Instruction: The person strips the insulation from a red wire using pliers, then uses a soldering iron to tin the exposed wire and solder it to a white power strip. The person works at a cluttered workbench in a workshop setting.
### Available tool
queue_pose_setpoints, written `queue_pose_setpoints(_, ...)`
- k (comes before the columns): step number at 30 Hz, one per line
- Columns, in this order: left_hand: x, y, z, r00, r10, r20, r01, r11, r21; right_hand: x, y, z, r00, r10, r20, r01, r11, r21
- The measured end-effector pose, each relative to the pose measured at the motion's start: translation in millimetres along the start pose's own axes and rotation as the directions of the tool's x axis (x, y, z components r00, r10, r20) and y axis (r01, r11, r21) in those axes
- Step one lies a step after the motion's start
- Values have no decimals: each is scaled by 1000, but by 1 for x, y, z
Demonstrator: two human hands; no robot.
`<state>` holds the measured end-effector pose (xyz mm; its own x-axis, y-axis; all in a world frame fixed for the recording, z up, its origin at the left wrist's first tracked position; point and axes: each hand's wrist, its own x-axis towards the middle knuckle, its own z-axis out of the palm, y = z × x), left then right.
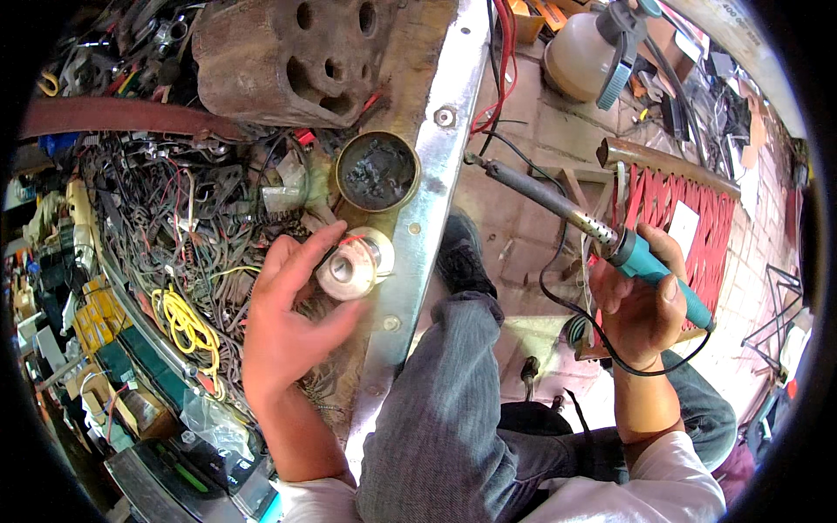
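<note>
My left hand (292, 340), blurred, has thumb and forefinger spread around a pale metal spool (344, 275) on the bench; whether they touch it is unclear. Just above it sits a round tin (379, 170) holding dark, lumpy material. My right hand (632, 318) grips the teal handle of a soldering iron (654, 275), its perforated barrel and tip angled up-left toward the tin. The iron's black cord loops below my hand.
A metal-edged wooden bench (410, 322) carries a rusty block (279, 57). Tangled wires and yellow cable (187, 327) lie left. A red-strapped stool (671, 209) and pump sprayer (580, 52) stand right, on paving. My legs (436, 392) are beside the bench.
</note>
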<state>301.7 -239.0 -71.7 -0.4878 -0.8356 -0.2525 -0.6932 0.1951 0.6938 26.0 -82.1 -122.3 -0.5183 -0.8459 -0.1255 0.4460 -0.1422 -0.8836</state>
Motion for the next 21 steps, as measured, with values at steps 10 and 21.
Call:
queue_pose_setpoints(10, -33, -4, -2, 941, -78, -328, -69, 908, -413, 2, -5, 3, 993, -106, 56, 112, 985, -130)
queue_pose_setpoints(21, -112, 29, -58, 957, -244, -157, 85, 754, -652, 58, -46, 74, 826, -112, 552, 482, 649, -589)
